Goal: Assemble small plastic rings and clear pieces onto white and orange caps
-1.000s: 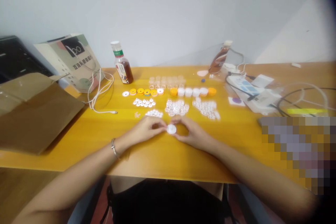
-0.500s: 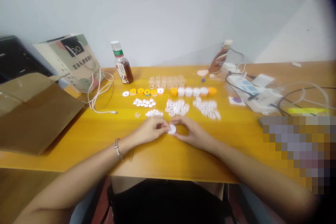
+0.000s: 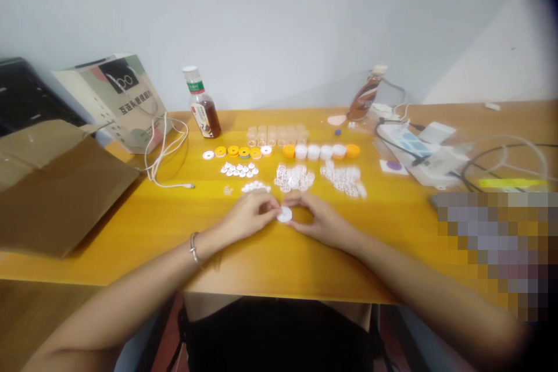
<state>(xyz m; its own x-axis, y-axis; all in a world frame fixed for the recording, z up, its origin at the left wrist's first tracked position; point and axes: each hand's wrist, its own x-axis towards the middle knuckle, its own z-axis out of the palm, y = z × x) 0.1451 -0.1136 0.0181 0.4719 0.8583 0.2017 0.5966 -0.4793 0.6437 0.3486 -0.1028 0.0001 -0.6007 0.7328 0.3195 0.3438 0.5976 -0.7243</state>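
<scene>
A small round white disc [image 3: 285, 214] is held between my two hands, low over the wooden table [image 3: 279, 267]. My left hand [image 3: 255, 212] pinches at its left side with thumb and forefinger; whether a tiny part sits in that pinch I cannot make out. My right hand [image 3: 320, 218] curves around the disc's right side, thumb below and fingers above, closed on its edge. Just beyond the hands lie small white pieces [image 3: 256, 187], a pile of white lattice-like pieces [image 3: 294, 178] and a second such pile [image 3: 344, 178].
Farther back run yellow and white rings [image 3: 238, 152], white and orange caps [image 3: 320, 151] and clear cups [image 3: 277, 135]. A tea-coloured bottle [image 3: 204, 107] and a brown bottle [image 3: 366, 96] stand behind. Left are a cardboard box [image 3: 65, 186] and paper bag [image 3: 126, 107]; right, a power strip [image 3: 414, 151] with cables.
Both hands stay almost in place around the white disc. The disc looks slightly shifted to the left, its face a little more visible.
</scene>
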